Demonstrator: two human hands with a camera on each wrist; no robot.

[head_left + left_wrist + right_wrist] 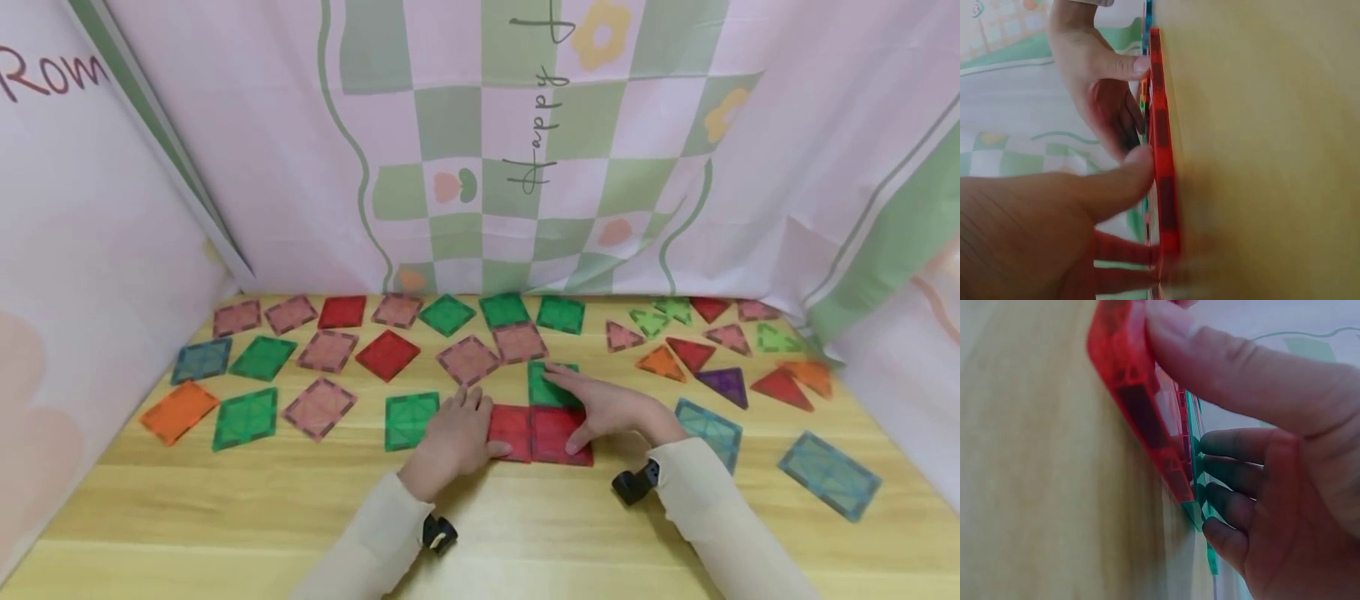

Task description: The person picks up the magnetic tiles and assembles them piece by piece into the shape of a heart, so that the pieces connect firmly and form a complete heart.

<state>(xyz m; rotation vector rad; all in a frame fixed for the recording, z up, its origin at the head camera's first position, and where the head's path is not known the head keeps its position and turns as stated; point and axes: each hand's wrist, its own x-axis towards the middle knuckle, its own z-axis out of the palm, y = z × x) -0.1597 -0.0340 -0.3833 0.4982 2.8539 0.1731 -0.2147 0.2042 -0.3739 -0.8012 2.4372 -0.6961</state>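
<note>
Two translucent red square magnetic tiles lie side by side on the table in the head view, a left one [512,427] and a right one [555,429]. A green square tile [543,385] adjoins the right one's far edge. My left hand [456,432] lies along the left red tile's left side, its thumb touching the tile and its fingers extended forward. With fairly straight fingers, my right hand [618,410] touches the green tile while its thumb rests on the right red tile. The right wrist view shows those fingers [1235,478] against the green tile.
Another green square tile [405,421] lies left of my left hand. Several pink, red, green, blue and orange squares spread across the back left. Triangles, including a purple one [723,386], lie at the back right. Blue rectangular tiles [831,475] lie right. A patterned curtain [517,150] hangs behind.
</note>
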